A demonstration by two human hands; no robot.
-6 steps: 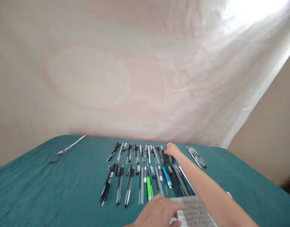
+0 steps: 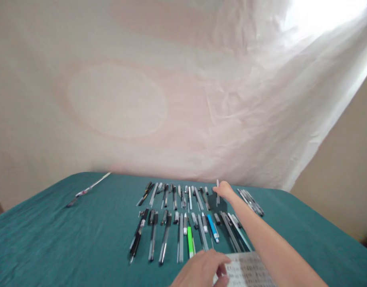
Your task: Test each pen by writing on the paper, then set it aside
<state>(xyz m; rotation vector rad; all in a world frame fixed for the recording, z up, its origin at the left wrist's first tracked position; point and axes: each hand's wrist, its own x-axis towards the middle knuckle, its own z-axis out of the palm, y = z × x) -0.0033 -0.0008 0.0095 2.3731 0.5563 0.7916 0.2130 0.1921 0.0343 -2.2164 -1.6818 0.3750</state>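
Towards the far edge of the green-covered table [image 2: 81, 247], in the head view, your right hand [image 2: 225, 190] is closed on a slim pale pen [image 2: 218, 193], pinched between the fingertips and standing nearly upright at the right end of the far row of pens [image 2: 174, 198]. Your right forearm reaches in from the lower right, passing over the right side of the near row of pens [image 2: 164, 241]. Your left hand [image 2: 203, 270] is at the bottom, well apart from the right one, its fingers bent and the thumb below them, beside and partly over a sheet of writing [image 2: 246, 268]; you cannot tell from here whether it grips the paper. Just beyond that hand lies a bright green pen [image 2: 190, 242], with a blue pen [image 2: 212, 228] to its right. Right of your forearm is a loose bundle of pens [image 2: 251, 202]; well to the left lies a long thin stick-like item [image 2: 92, 186]. Behind hangs a pale cloth [image 2: 183, 103].
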